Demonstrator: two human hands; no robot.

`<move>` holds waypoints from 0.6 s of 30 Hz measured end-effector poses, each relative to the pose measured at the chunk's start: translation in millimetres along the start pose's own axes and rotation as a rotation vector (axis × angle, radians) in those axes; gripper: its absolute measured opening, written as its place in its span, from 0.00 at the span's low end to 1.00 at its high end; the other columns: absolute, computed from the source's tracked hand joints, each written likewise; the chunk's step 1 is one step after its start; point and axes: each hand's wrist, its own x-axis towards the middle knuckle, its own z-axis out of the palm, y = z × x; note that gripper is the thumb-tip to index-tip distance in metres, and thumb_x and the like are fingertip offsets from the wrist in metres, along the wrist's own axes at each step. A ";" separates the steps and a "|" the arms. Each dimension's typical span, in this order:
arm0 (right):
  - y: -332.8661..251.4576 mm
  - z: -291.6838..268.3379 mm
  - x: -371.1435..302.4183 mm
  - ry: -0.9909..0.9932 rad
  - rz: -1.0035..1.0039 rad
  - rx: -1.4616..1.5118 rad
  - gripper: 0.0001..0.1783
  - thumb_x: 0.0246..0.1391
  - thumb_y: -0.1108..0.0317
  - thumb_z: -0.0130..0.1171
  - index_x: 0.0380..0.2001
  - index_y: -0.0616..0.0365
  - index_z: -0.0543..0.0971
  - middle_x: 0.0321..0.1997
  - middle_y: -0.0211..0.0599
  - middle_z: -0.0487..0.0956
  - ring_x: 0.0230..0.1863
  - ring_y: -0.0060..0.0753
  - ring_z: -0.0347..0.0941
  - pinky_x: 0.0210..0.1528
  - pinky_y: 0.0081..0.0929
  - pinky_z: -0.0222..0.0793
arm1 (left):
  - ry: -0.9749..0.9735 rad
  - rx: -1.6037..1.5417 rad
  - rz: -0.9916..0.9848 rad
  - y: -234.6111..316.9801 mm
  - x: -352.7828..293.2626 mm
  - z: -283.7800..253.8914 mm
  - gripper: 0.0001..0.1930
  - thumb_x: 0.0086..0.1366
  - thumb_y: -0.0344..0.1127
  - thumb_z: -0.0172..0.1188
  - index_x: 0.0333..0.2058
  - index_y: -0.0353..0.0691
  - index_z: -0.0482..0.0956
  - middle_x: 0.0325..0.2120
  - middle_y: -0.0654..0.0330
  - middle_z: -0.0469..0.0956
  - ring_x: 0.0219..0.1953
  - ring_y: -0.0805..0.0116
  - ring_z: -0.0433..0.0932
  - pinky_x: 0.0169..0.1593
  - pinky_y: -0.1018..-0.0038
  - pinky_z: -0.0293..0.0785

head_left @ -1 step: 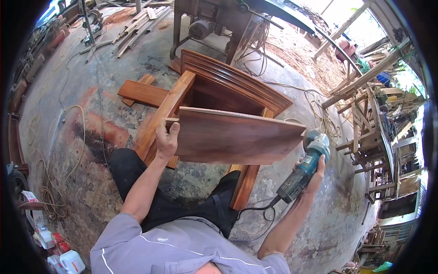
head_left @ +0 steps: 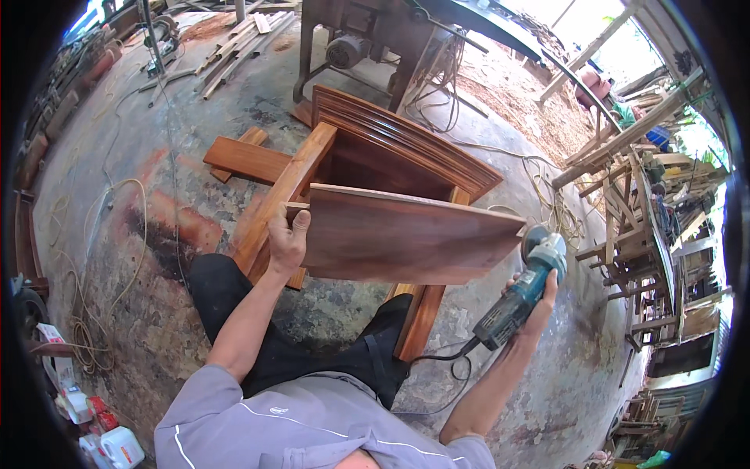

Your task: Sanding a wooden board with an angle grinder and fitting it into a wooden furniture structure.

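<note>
Work looks partway along: the left hand [head_left: 289, 237] grips the brown panel [head_left: 406, 238] by its left end, across the wooden frame [head_left: 301, 166], while the right hand [head_left: 537, 306] clasps an angle grinder [head_left: 517, 293], its disc [head_left: 533, 239] at the panel's right corner, contact unclear. Moulding [head_left: 406, 141] already crowns the frame; the panel seems loose, its right edge apparently unfinished.
</note>
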 end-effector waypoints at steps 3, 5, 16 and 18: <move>6.4 22.2 -31.3 -0.080 -0.015 -0.013 0.33 0.65 0.38 0.50 0.46 0.63 0.74 0.31 0.41 0.80 0.26 0.36 0.79 0.29 0.31 0.78 | 0.012 0.009 0.014 -4.5 1.5 2.7 0.18 0.72 0.49 0.59 0.39 0.36 0.75 0.30 0.61 0.75 0.34 0.72 0.72 0.40 0.72 0.70; 13.3 43.0 -55.7 -0.136 -0.004 -0.040 0.33 0.66 0.39 0.48 0.47 0.63 0.74 0.31 0.42 0.79 0.26 0.35 0.80 0.30 0.32 0.80 | 0.002 0.019 0.000 -0.5 2.2 5.5 0.18 0.73 0.49 0.58 0.39 0.36 0.75 0.30 0.61 0.76 0.34 0.71 0.72 0.40 0.71 0.70; 67.6 160.5 -112.2 -0.770 0.206 -0.348 0.25 0.61 0.52 0.62 0.49 0.63 0.76 0.35 0.33 0.80 0.31 0.23 0.78 0.34 0.24 0.75 | -0.021 -0.029 0.015 -4.3 -0.8 5.6 0.14 0.75 0.44 0.55 0.38 0.38 0.73 0.29 0.67 0.71 0.33 0.78 0.68 0.38 0.78 0.66; 78.9 170.5 -114.0 -0.792 0.180 -0.431 0.27 0.59 0.49 0.64 0.47 0.65 0.77 0.35 0.34 0.80 0.35 0.23 0.76 0.39 0.25 0.74 | -0.015 -0.043 0.014 -3.3 -0.4 5.8 0.13 0.75 0.43 0.56 0.37 0.38 0.74 0.29 0.65 0.73 0.33 0.75 0.69 0.38 0.76 0.68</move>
